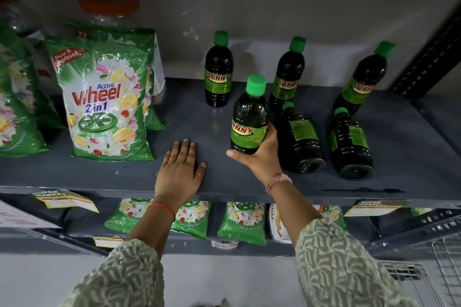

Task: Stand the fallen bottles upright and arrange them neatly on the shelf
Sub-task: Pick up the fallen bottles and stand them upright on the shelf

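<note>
Shelf (189, 117): grey metal deck carrying six dark Sunny bottles with green caps at centre and right, detergent packs at left
Right hand (259, 154): wrapped around the lower body of the held bottle (250, 117), thumb at its base; bottle upright, tilted slightly, near the front edge
Left hand (180, 172): flat on the deck, palm down, fingers spread, grasping nothing
Standing bottles: left rear bottle (218, 70), middle rear bottle (288, 75), right rear bottle (363, 80)
Fallen bottles: near fallen bottle (300, 138) just beside the right hand; far fallen bottle (350, 144); both caps toward the wall
Wheel pack (104, 102): upright, left of the left hand
</note>
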{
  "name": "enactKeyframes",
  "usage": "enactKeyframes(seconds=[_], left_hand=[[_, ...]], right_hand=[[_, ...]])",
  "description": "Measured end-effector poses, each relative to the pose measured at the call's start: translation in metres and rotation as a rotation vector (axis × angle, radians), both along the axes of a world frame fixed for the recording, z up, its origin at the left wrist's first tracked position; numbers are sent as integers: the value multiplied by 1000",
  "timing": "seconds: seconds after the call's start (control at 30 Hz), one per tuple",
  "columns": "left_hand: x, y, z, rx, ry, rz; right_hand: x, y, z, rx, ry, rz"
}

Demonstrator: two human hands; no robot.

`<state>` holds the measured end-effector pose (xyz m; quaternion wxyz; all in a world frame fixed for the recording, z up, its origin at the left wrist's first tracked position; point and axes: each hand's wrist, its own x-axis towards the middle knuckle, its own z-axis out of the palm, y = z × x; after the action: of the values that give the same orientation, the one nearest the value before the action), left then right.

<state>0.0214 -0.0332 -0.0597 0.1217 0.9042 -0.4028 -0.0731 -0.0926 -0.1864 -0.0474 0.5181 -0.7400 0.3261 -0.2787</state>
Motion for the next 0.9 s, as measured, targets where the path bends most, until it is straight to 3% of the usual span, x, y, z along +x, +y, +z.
enactKeyframes(seconds=[0.3,0.9], left_hand=[[0,1,-1,17,1,-4],[-5,0,6,40,22,-49]], right_hand=[[-9,-5,2,46,118,68],[-49,23,-5,25,131,170]])
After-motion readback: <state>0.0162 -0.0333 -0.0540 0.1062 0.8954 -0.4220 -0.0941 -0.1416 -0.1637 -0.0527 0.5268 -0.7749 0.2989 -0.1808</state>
